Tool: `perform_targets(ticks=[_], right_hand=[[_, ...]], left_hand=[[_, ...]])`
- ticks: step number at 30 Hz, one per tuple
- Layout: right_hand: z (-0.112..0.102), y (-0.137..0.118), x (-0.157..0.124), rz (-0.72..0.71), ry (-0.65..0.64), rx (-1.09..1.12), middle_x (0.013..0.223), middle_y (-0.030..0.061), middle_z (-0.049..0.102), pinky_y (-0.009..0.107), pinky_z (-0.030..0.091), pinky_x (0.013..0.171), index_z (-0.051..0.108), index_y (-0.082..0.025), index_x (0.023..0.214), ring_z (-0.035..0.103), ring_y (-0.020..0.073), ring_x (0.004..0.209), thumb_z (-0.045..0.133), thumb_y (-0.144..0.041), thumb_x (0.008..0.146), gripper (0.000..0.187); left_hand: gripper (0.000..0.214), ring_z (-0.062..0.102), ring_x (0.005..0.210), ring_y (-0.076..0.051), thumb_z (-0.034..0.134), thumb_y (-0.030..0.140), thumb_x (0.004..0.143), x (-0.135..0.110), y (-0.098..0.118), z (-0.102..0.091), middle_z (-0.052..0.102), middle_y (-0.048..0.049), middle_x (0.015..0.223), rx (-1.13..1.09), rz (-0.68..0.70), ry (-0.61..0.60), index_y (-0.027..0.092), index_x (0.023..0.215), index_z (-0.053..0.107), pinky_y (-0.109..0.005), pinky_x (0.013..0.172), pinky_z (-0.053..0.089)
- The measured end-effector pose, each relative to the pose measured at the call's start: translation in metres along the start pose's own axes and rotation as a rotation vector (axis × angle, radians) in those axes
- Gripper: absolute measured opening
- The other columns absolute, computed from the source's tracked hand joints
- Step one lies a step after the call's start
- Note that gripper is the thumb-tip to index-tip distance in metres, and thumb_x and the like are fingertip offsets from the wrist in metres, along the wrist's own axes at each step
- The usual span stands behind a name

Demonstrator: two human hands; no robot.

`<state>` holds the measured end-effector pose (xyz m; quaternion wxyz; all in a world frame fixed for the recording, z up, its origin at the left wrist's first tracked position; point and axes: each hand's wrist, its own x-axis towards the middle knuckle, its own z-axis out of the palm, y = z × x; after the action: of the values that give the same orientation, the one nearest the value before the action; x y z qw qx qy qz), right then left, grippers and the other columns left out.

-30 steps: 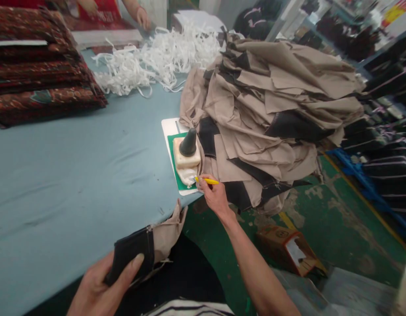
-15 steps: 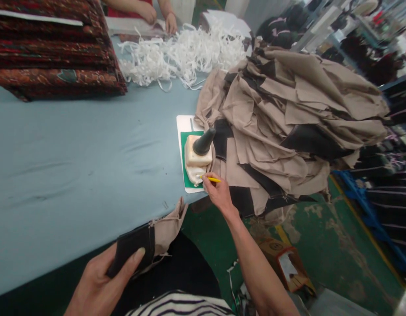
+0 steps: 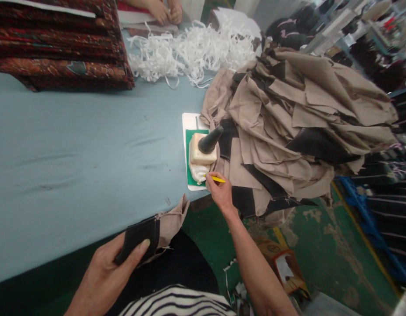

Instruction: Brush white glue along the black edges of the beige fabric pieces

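At the near edge of the blue tabletop (image 3: 91,175), the left hand (image 3: 100,272) has its grip pressed together on a folded cloth piece (image 3: 141,237), thumb on the black part, its beige end sticking out toward the right. The right hand (image 3: 221,193) is nearly closed, thumb and fingers pinching a slim yellow stick (image 3: 217,179) beside a cream block (image 3: 199,156). A dark cone (image 3: 209,141) stands tilted on that block, which sits on a green sheet (image 3: 191,175) over a white board (image 3: 188,119). To the right lies a heap of beige and black cloth (image 3: 265,131), partly overlapping the board.

On the floor, a cardboard box (image 3: 288,267) carries a round mark too blurred to read. The stick's tip is hard to make out against the pale, wrinkled front of the block; the cloth's lower side is hidden by the left hand. A co-worker's hands (image 3: 165,13) are cut off at the wrists or forearms by the top edge.
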<state>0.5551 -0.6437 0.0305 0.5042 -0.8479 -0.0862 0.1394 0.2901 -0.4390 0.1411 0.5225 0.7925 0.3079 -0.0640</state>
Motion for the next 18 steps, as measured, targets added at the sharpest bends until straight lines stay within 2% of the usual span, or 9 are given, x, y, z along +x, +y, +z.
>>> perform_targets(ticks=[10, 18], right_hand=[[0.011, -0.001, -0.018, -0.007, 0.070, 0.067, 0.087, 0.0038, 0.075, 0.030, 0.049, 0.074, 0.079, -0.020, 0.094, 0.066, 0.0200, 0.080, 0.068, -0.060, 0.093, 0.041], [0.003, -0.002, -0.021, 0.036, 0.116, 0.133, 0.085, 0.0053, 0.076, 0.032, 0.053, 0.075, 0.080, -0.017, 0.098, 0.068, 0.0198, 0.079, 0.070, -0.060, 0.091, 0.045]], left_hand=[[0.047, 0.080, 0.085, -0.024, 0.069, 0.063, 0.092, 0.001, -0.004, 0.000, 0.087, -0.0015, 0.094, -0.021, 0.027, 0.014, 0.022, 0.108, 0.085, -0.021, 0.077, 0.062], [0.048, 0.080, 0.090, -0.027, 0.069, 0.064, 0.092, 0.001, -0.008, 0.001, 0.086, -0.0029, 0.093, -0.033, 0.013, 0.009, 0.022, 0.110, 0.085, -0.024, 0.082, 0.063]])
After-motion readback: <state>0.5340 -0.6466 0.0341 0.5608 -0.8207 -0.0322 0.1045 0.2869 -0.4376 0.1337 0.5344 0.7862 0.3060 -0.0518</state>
